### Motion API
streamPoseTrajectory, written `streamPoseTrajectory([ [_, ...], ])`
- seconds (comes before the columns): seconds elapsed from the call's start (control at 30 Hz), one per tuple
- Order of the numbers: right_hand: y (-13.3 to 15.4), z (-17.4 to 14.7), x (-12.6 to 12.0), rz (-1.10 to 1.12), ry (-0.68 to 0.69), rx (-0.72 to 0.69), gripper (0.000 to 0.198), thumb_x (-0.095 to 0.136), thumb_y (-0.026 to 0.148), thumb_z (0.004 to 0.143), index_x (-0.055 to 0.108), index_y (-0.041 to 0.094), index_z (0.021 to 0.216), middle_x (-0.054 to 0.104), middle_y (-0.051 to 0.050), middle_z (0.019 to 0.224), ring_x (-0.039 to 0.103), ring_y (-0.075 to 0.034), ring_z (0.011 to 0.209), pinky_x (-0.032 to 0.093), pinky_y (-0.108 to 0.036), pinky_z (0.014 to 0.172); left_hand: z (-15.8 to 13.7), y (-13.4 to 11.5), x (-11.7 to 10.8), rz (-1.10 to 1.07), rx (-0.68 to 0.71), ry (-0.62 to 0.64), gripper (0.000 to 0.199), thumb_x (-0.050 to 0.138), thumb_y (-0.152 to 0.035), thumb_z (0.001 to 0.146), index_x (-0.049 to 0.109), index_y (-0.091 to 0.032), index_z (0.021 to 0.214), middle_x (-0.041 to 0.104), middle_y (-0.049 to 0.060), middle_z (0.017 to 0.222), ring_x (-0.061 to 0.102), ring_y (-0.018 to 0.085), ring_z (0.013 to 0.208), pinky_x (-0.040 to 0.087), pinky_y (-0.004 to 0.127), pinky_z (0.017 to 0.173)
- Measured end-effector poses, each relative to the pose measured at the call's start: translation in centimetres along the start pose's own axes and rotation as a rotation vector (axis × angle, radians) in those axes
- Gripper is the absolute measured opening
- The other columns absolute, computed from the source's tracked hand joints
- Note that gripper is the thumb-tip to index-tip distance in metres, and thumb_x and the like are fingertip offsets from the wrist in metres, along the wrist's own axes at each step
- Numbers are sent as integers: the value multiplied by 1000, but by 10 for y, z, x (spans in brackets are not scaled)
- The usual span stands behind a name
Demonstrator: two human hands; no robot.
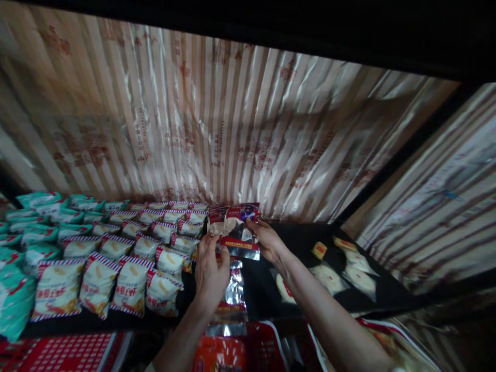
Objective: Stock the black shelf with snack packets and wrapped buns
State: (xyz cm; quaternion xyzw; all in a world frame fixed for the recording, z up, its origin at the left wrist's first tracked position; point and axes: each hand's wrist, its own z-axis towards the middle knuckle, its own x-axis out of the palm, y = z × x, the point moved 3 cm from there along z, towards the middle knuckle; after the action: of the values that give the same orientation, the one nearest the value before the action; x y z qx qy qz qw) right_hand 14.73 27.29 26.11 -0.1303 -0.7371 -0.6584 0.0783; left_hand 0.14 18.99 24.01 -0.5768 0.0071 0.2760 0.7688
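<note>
Dark-red packets, right of striped bags, have their right edge pinched by the right hand; the left hand touches their near-left edge, grip unclear.

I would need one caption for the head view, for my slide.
Left hand and right hand touch dark red packets beside rows of snack bags on a black shelf.

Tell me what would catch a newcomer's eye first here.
First, the shiny dark-red and silver packet near the centre, with the right hand at its right edge and the left hand at its lower left. Next, rows of plump white packets with red-and-blue striped edges on the left part of the black shelf. Behind them, a glossy beige-and-brown striped sheet spans the back.
</note>
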Motion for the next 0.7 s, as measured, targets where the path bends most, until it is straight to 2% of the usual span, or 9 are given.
streamPoseTrajectory([
  [0.1,-5,17,2,29,-46,79,20,77,23,58,58,19,63,61,3,49,52,-11,42,43,-23,42,1,19,7,-57,-39,6,33,46,-27,83,56,-22,115,52,9,125,47,23,121,40,40,101],
  [0.17,-4,23,4,17,-78,41,23,78,24,56,57,19,62,56,6,46,46,-8,39,38,-21,39,0,27,11,-81,-58,20,34,46,-25,83,55,-21,116,51,10,127,48,23,120,42,40,99],
  [0.27,-5,24,5,14,-58,23,28,80,30,53,57,19,65,55,7,47,47,-9,41,38,-22,42,-2,33,12,-99,-92,34,35,46,-24,82,55,-19,116,52,11,126,48,22,119,41,40,100],
  [0.37,-7,12,0,4,-44,-1,33,81,34,51,56,18,66,53,8,47,46,-8,41,36,-21,42,-6,34,10,-190,-159,38,36,46,-27,83,55,-18,116,54,11,122,53,21,112,43,38,98],
  [0.43,-11,-2,-6,-20,-46,9,34,82,36,51,57,18,66,53,8,47,45,-7,41,34,-21,42,-12,33,8,-313,-240,65,38,48,-32,82,54,-18,117,58,10,114,60,18,99,48,34,90],
  [0.5,-17,-15,-12,-39,-39,47,35,82,36,51,58,18,70,56,6,50,47,-8,42,37,-21,43,-21,31,9,-417,-309,117,41,51,-35,81,54,-18,118,62,8,102,64,16,83,51,31,80],
  [0.57,-23,-25,-17,-46,-32,86,36,81,36,53,59,18,74,61,4,55,53,-10,45,43,-24,47,-28,30,9,-441,-325,146,41,51,-36,81,55,-17,117,64,8,96,64,15,77,52,29,76],
  [0.63,-25,-27,-21,-62,-50,86,35,80,34,55,59,19,78,64,3,60,57,-13,49,47,-27,51,-33,31,9,-389,-279,122,37,48,-34,83,56,-17,114,64,9,102,64,17,85,52,30,79],
  [0.7,-23,-22,-23,-105,-84,34,33,78,31,58,58,20,82,65,2,62,59,-14,51,49,-27,52,-34,33,8,-268,-179,56,33,43,-31,85,57,-17,112,61,11,112,60,19,101,49,34,89],
])
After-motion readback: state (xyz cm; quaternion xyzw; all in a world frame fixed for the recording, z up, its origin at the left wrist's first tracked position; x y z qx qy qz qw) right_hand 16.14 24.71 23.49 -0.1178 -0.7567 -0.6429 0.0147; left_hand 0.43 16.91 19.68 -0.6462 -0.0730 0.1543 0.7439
